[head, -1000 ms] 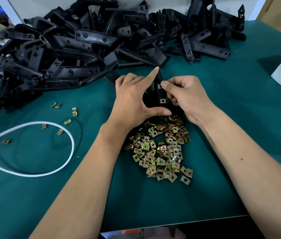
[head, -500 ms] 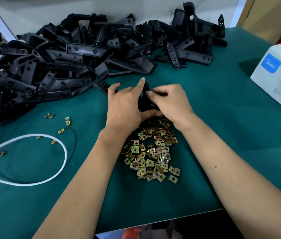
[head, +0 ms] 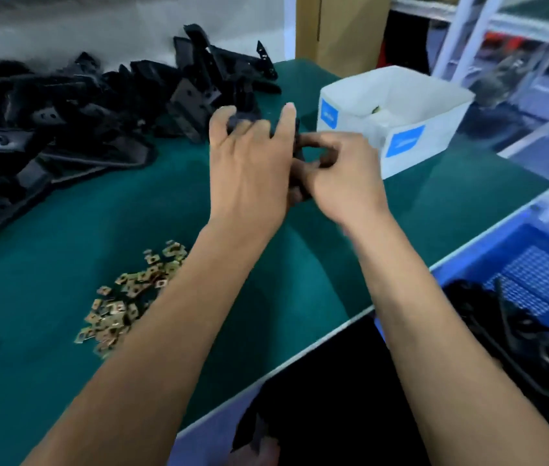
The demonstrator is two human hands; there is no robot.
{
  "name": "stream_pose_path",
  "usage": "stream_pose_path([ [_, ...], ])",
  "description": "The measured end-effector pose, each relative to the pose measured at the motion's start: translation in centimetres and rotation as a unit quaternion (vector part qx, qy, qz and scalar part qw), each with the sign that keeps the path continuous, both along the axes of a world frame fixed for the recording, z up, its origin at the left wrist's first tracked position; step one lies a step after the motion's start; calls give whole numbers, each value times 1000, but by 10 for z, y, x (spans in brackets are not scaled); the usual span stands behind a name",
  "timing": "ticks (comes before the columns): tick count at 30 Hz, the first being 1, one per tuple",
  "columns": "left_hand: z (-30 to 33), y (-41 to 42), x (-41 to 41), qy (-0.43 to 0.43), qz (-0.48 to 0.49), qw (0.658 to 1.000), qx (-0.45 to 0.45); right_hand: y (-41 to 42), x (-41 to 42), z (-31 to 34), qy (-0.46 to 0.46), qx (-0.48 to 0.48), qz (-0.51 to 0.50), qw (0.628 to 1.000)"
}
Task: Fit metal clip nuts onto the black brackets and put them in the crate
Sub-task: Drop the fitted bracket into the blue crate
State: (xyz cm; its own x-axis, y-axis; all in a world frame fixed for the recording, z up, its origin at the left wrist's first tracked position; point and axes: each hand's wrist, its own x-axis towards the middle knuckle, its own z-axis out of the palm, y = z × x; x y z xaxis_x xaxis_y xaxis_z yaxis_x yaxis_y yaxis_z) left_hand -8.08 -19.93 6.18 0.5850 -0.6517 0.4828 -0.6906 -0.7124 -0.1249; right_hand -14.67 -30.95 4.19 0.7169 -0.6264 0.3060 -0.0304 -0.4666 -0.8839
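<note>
A: Black brackets lie heaped at the bench's far left, apparently not yet fitted; brass-coloured clip nuts sit loose nearer the front.

B: And the hands?

A: The left hand and right hand meet mid-bench on one black bracket. Left fingers curl round it; right fingers pinch its edge. It's blurred, so I can't tell whether a nut is on.

B: The crate?

A: The blue crate, low right beside the bench, already holds a few black pieces. I'd judge most work remains.
</note>
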Motion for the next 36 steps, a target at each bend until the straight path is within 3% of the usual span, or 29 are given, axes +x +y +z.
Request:
stream_pose_path([
  [7,-6,-137,-120,-3,-201,979,30,-106,-154,-15,-35,62,-158,985],
  [12,-40,-195,-202,56,-326,942,61,-146,-239,-49,-106,248,-167,948],
  [14,-65,-203,-223,92,-364,921,101,-163,-262,-76,-81,288,-203,932],
  [18,-115,-199,-238,161,-398,881,197,-188,-289,-134,62,305,-280,908],
  [22,-140,-192,-238,196,-384,878,210,-206,-302,-182,219,220,-355,882],
  [25,-140,-191,-233,224,-384,873,200,-205,-304,-194,341,155,-393,840],
  [29,-126,-195,-224,243,-386,876,153,-193,-289,-184,299,107,-493,810],
  [32,-105,-194,-209,251,-393,880,88,-180,-263,-153,225,13,-499,837],
  [36,-68,-172,-167,296,-369,877,-81,-146,-207,-94,60,-147,-469,869],
])
